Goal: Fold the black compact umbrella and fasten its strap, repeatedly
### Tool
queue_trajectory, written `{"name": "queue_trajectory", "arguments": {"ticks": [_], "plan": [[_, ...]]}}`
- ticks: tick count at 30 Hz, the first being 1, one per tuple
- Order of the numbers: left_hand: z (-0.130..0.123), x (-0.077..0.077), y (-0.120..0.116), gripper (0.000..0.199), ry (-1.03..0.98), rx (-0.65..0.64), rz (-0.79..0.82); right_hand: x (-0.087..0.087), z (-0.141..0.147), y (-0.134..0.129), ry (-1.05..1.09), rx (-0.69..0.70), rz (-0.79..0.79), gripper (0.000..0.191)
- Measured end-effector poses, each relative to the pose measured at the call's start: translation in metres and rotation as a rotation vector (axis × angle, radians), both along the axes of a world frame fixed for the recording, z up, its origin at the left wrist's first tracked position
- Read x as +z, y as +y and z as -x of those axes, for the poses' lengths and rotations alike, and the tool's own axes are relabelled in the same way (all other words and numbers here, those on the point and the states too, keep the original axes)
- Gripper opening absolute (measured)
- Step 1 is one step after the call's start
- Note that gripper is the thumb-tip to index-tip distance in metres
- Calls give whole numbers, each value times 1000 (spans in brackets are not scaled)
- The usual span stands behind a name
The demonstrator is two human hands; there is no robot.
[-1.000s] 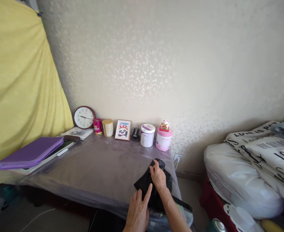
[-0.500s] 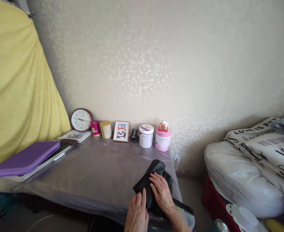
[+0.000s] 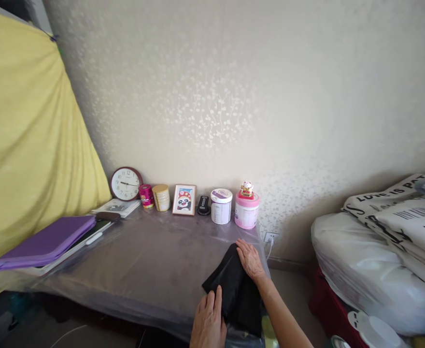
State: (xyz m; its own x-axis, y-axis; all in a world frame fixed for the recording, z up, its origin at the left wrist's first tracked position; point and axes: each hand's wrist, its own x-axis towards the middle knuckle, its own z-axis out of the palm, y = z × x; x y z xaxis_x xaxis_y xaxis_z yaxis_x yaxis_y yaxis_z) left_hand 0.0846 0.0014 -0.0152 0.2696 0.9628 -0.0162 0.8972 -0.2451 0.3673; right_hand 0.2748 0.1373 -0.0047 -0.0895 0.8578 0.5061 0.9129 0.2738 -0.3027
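A folded piece of thin, slightly glossy black material (image 3: 230,285), which looks like a plastic bag, lies flat near the table's front right corner. My left hand (image 3: 209,316) rests at its lower left edge, fingers stretched forward, thumb side against it. Flat over the upper right corner lies my right hand (image 3: 249,258), its fingers extended and pressing down. Neither hand is closed around anything. The lower edge of the black piece partly overhangs the table's front, near a yellowish-green item (image 3: 269,333) half hidden by my right forearm.
Along the wall on the plastic-covered table (image 3: 140,261) stand a clock (image 3: 126,183), tins, a panda picture frame (image 3: 184,200), a white tub (image 3: 221,207) and a pink-lidded tub (image 3: 247,212) with a cat figurine. A purple folder (image 3: 49,241) lies left; a white bulging bag (image 3: 364,270) stands right.
My right hand has moved up and right to the black piece's far corner. The upper part, bunched and curled before, now lies flatter. The left hand stays at the left edge.
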Motion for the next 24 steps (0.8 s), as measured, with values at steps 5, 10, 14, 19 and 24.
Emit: {"name": "queue_trajectory", "arguments": {"ticks": [5, 10, 14, 19, 24], "plan": [[-1, 3, 0, 73, 17, 37, 5, 7, 13, -35, 80, -8, -190, 33], [-1, 11, -1, 75, 53, 85, -5, -1, 33, -69, 6, 233, -112, 30], [0, 16, -2, 78, 101, 108, 18, -9, 29, -48, 5, 70, -86, 34], [3, 17, 3, 78, 96, 83, 138, -14, 13, -23, 153, -42, -169, 32], [17, 15, 15, 76, -126, -22, 161, -16, -17, -31, 541, -58, -121, 33]]}}
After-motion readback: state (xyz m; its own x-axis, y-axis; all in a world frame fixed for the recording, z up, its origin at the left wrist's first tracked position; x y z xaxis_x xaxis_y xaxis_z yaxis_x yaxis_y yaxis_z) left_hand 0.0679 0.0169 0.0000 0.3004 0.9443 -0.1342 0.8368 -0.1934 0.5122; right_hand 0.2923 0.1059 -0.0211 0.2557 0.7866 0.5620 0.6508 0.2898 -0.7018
